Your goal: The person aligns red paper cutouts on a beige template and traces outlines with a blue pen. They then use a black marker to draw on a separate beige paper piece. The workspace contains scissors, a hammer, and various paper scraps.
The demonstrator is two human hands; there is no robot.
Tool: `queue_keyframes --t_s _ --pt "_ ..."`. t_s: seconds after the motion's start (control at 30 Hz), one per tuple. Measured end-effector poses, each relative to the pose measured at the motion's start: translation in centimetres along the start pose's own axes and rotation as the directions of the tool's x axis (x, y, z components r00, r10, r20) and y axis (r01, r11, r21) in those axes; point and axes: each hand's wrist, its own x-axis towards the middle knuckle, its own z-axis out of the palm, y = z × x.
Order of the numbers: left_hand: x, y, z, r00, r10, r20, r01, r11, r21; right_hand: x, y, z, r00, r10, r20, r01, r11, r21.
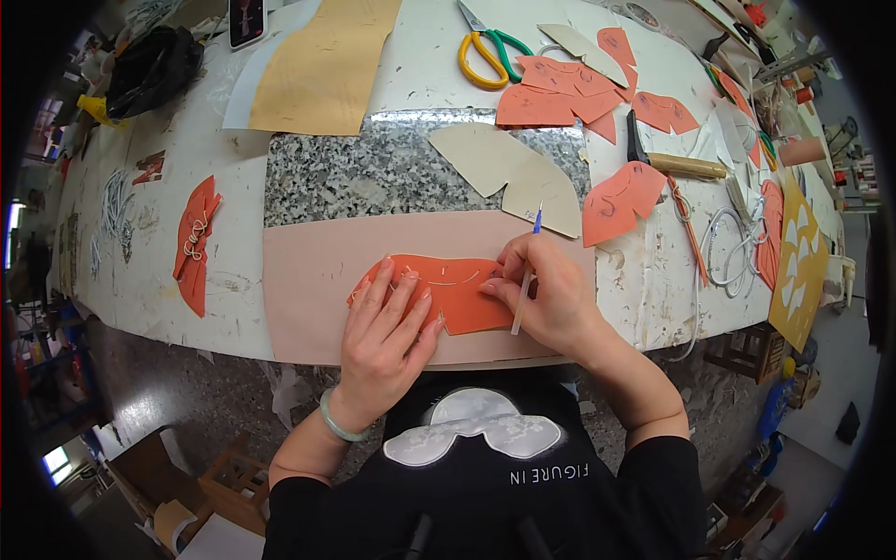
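Observation:
An orange cut piece (457, 297) with a notch in its near edge and a thin curved pale line lies on the pinkish-beige sheet (308, 271) in front of me. My left hand (387, 331) rests flat on its left part, fingers stretched out. At its right end, my right hand (551, 289) has thumb and forefinger closed at the edge. That hand also holds a slim pen (538, 222), its blue end pointing away from me and its pale barrel running down past the fingers. Just beyond lies a beige notched template (485, 159).
A speckled stone slab (345, 173) sits behind the sheet. Scissors (485, 61), stacked orange pieces (560, 93), and a hammer (686, 166) lie far right. An orange piece with cord (196, 245) is at left; a yellow sheet (327, 65) lies at the back.

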Motion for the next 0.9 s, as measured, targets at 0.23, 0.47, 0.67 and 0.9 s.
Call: queue_keyframes --t_s 0.23,0.47,0.67,0.9 --pt "0.0 0.2 -0.1 1.000 0.008 0.001 -0.008 1.000 0.028 -0.1 -0.7 -2.8 0.993 -0.031 -0.114 0.048 0.987 0.152" --pt "0.2 0.5 0.0 0.999 0.048 -0.007 -0.048 0.998 0.037 -0.4 0.3 -2.1 0.998 -0.064 0.014 0.062 0.991 0.121" --pt "0.2 0.5 -0.1 0.998 0.067 0.004 -0.067 0.995 0.069 0.2 0.5 -1.2 0.985 -0.170 -0.014 0.170 0.985 -0.039" --pt "0.3 0.6 -0.1 0.997 0.073 0.011 -0.073 0.994 0.078 0.4 0.5 -1.2 0.972 -0.235 -0.014 0.233 0.967 -0.099"
